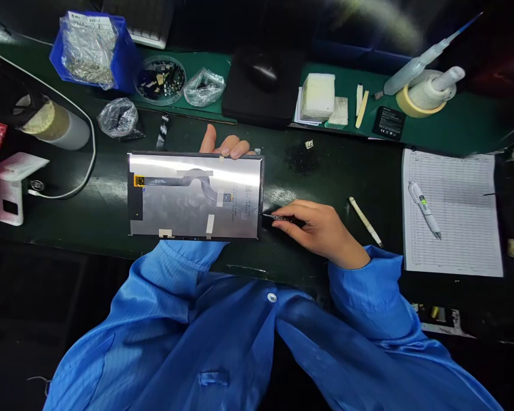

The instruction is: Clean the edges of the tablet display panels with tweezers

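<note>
A display panel (175,208) with a silvery back, a dark flex cable (167,181) and several tape pieces is held up in front of me. My left hand (229,145) supports it from beneath; its fingertips curl over the far edge and the palm is hidden behind the panel. At the panel's right edge, my right hand (321,228) pinches a slim pointed metal tool (280,217), which looks like tweezers or a thin blade. The tool's tip meets the edge near its lower right part.
A white stick (365,221) and a form sheet (454,228) with a pen (425,210) lie to the right. Along the back stand a blue bin (128,63), a round dish of small parts (160,80), a white block (318,96) and a dispenser bottle (405,77). A white cable (93,134) curves at left.
</note>
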Tool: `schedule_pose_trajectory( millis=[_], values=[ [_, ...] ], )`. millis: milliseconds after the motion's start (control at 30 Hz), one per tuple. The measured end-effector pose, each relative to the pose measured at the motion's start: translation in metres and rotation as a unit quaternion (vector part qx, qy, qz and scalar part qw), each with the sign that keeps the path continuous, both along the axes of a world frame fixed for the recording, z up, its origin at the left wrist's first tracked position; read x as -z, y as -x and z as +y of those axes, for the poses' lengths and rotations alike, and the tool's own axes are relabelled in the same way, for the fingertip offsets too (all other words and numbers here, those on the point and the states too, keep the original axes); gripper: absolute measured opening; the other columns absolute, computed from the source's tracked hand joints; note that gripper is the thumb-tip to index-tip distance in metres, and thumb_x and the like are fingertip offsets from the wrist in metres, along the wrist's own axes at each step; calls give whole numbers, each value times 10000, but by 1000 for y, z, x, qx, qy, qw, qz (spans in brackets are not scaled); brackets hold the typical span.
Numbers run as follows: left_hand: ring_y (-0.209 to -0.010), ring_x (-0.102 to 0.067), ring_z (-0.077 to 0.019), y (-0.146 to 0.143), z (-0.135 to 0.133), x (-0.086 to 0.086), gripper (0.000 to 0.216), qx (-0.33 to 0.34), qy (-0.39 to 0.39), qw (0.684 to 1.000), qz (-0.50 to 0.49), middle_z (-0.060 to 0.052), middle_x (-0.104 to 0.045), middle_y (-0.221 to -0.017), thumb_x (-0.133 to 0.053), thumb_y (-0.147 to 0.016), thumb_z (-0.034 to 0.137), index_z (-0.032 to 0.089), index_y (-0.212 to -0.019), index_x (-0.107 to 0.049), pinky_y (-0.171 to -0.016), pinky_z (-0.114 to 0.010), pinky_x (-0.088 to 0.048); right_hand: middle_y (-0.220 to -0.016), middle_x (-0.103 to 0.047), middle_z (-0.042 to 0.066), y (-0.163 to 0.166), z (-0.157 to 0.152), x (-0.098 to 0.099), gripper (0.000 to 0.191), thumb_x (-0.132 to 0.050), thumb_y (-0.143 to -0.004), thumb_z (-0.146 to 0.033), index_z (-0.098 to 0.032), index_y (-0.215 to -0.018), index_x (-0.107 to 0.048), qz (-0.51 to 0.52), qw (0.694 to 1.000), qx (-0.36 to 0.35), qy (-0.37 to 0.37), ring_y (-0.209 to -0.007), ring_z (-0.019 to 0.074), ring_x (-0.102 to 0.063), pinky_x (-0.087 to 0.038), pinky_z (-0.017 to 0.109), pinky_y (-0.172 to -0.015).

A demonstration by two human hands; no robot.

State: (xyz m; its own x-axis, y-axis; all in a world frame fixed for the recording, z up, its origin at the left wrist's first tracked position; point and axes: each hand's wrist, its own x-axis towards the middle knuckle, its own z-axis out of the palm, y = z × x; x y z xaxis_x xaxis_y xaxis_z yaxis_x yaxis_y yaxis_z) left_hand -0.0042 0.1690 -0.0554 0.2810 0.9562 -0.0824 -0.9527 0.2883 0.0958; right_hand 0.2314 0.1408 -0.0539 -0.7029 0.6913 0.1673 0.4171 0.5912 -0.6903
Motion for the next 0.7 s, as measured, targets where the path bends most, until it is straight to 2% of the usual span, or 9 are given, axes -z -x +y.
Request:
schedule_pose_trajectory(
  millis=[167, 333, 567, 700],
  values=[
    [-600, -504, -130, 0, 0, 0, 527, -5, 2, 1000, 14, 19, -438, -681, -263, -1079, 571, 206, -700, -288, -682, -305, -460, -916, -775, 47, 0, 0, -1, 176, -593, -1014, -248, -211, -1019, -766, 8, 1000, -12, -9, -793, 188, -718, -547, 295, -691],
    [-581, -511, -133, 0, 1, -3, 536, 0, 18, 1000, 24, 18, -451, -669, -250, -1074, 588, 210, -696, -287, -655, -316, -461, -880, -779, 26, 0, -3, -2, 148, -685, -959, -322, -230, -1056, -749, -9, 999, 24, 46, -736, 182, -720, -551, 290, -664],
    [-589, -521, -124, -2, -2, -3, 535, 0, 14, 1000, 13, 20, -455, -678, -259, -1077, 582, 205, -701, -308, -665, -305, -466, -936, -782, 41, 0, 0, -3, 181, -589, -1015, -273, -236, -1024, -766, -8, 1000, -10, 16, -812, 192, -725, -552, 305, -705],
    [-628, -528, -138, -1, -1, 1, 530, 8, 2, 1000, 10, 17, -473, -697, -281, -1072, 587, 204, -709, -329, -710, -325, -467, -895, -782, 27, 0, -3, -3, 148, -674, -970, -302, -224, -1072, -746, -7, 999, 20, 50, -754, 180, -723, -550, 290, -676]
  ],
)
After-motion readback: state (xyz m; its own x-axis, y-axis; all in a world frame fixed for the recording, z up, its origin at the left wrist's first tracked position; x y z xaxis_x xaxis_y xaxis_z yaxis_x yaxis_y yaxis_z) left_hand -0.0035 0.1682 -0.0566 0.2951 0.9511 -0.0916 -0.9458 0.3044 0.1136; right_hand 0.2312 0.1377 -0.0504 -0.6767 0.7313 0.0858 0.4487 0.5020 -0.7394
